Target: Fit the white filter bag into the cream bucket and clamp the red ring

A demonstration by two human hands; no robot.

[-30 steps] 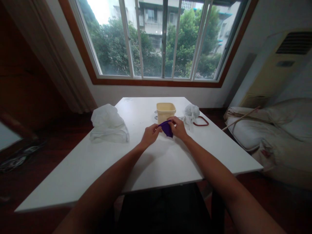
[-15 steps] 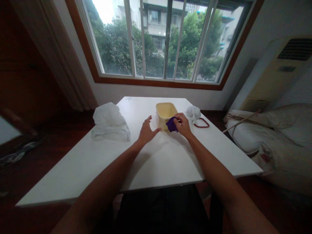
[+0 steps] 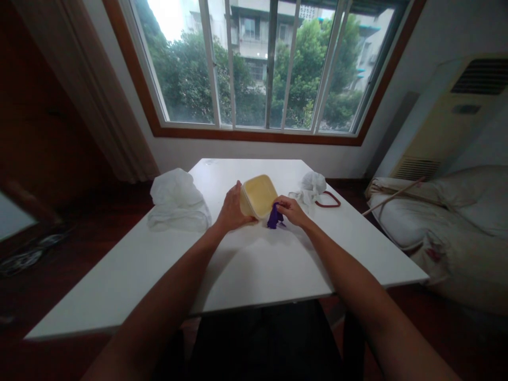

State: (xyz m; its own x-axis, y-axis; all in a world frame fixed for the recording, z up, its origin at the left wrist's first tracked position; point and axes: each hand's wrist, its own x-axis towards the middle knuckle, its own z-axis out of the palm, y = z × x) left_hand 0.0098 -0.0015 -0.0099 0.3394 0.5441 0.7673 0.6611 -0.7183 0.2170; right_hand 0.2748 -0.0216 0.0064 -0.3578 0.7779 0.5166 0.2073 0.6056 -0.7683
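Observation:
A yellow square container [image 3: 260,196] is tilted above the white table [image 3: 254,270], its open top turned toward me. My left hand [image 3: 232,209] grips its left side and lower edge, thumb along the bottom. My right hand [image 3: 290,209] pinches a purple cloth [image 3: 273,217] at the container's right side. The cloth hangs down from the fingertips near the lower right corner. The container's inside looks plain yellow.
A crumpled white plastic bag [image 3: 178,203] lies on the left of the table. At the right are a smaller white bag [image 3: 313,182] and a dark red loop [image 3: 337,200]. Large wrapped bundles [image 3: 416,211] stand beyond the table's right edge.
My left hand has closed on the container, which has moved left and tipped toward me. My right hand with the purple cloth has shifted slightly left and lower.

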